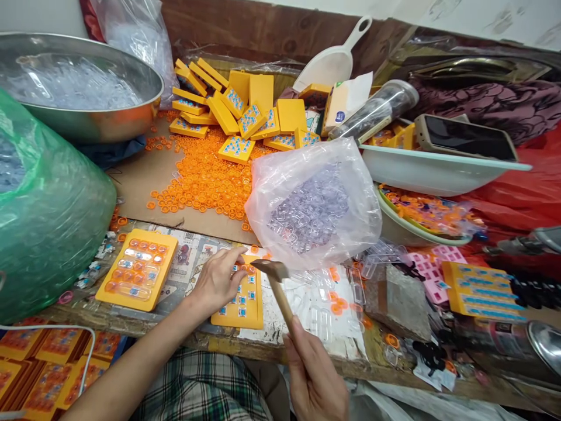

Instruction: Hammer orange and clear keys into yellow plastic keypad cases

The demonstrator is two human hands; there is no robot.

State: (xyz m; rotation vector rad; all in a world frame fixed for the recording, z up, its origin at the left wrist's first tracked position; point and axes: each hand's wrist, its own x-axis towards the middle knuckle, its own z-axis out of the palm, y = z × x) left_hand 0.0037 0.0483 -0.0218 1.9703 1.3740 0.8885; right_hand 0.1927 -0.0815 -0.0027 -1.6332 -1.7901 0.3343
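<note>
My right hand (313, 371) grips the wooden handle of a small hammer (280, 292), its metal head raised near the upper right of a yellow plastic board (239, 320). Small blue-and-white pieces sit in rows on this board. Over its upper left part lies my left hand (219, 278), thumb and forefinger slightly apart; the other fingers are partly hidden. Left of it, another yellow board (137, 269) carries orange rings and clear covers. Just beyond the hammer stands an open plastic bag (313, 204) of clear pieces.
Orange rings (205, 181) spread over cardboard below piled yellow boards (260, 114). A metal bowl (83, 88) and green bag (48, 216) stand left. Right are a pale basin (438, 169) holding a phone (467, 138), a metal block (401, 301) and a glass jar (504, 345).
</note>
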